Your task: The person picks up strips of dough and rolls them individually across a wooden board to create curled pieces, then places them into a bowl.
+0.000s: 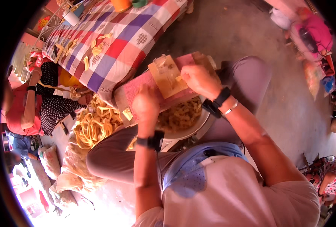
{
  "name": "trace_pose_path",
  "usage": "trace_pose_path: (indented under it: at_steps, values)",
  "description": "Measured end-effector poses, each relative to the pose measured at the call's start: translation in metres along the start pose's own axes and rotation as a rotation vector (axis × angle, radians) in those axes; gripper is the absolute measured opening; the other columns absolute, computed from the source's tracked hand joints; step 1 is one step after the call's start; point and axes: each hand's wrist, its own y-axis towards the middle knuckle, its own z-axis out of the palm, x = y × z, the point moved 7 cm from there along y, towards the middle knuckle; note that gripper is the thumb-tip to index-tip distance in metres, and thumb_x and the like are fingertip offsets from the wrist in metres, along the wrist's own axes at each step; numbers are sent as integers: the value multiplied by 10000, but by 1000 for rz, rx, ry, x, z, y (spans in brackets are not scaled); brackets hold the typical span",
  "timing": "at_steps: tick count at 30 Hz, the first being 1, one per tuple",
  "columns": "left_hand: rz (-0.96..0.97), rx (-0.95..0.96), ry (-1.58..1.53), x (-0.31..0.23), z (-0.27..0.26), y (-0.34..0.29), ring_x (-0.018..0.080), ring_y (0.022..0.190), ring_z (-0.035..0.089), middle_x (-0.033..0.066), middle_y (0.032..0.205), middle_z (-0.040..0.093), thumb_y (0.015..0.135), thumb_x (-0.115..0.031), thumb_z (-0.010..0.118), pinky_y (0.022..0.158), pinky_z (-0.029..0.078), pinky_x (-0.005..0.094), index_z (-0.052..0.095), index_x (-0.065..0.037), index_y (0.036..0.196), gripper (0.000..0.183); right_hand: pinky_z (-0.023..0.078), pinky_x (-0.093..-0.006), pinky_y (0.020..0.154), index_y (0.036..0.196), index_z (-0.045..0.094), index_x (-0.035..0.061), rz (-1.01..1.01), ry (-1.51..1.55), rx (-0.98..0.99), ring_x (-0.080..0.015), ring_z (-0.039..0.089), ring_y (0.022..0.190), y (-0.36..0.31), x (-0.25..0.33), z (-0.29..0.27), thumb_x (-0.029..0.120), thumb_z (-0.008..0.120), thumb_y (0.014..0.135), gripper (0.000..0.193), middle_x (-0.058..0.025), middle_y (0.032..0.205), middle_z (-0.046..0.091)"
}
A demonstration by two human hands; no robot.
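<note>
A flat tan sheet (167, 76) lies on a pink-covered board (137, 87) that rests across a metal bowl (193, 128) on my lap. My right hand (200, 79) is closed on the sheet's right edge. My left hand (146, 107) is clenched at the board's near edge, just left of the sheet; what it grips is hidden. The bowl holds several yellow strips (181, 114).
A heap of yellow strips (94, 123) lies on sacking at my left. A checked cloth (115, 41) with scattered yellow pieces covers a low table ahead. Another person's arm (31, 102) is at far left. Bare concrete floor (247, 34) lies to the right.
</note>
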Motion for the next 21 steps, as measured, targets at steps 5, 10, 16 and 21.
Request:
trace_pose_path:
  at_steps: [5,10,16,21]
  values:
    - [72,96,-328,-1,-19,-70,339,782,624,127,873,637,831,-76,591,672,489,406,641,-53,873,69,465,-254,653,1190,550,-34,562,1185,205,-100,525,701,-58,1,11,80,496,941,278,-28,868,579]
    - [101,288,-451,-19,-10,-103,336,846,596,121,931,602,800,-25,619,735,482,373,654,-37,940,145,484,-265,729,1248,522,-35,451,911,358,-118,566,789,-75,20,9,32,503,919,336,-53,1012,600]
    - [-109,353,-951,-44,-48,-106,94,769,533,27,851,577,936,-97,548,673,457,247,545,-23,1124,202,493,-238,758,1266,503,-17,189,513,387,-86,591,851,-86,66,14,-74,522,867,404,-59,1099,606]
    - [-177,343,-1107,-34,-42,-101,68,747,531,20,833,582,924,-68,578,648,454,214,502,-24,1088,185,438,-186,648,1326,470,35,199,519,457,-23,546,770,-99,107,27,-100,548,845,506,-15,997,607]
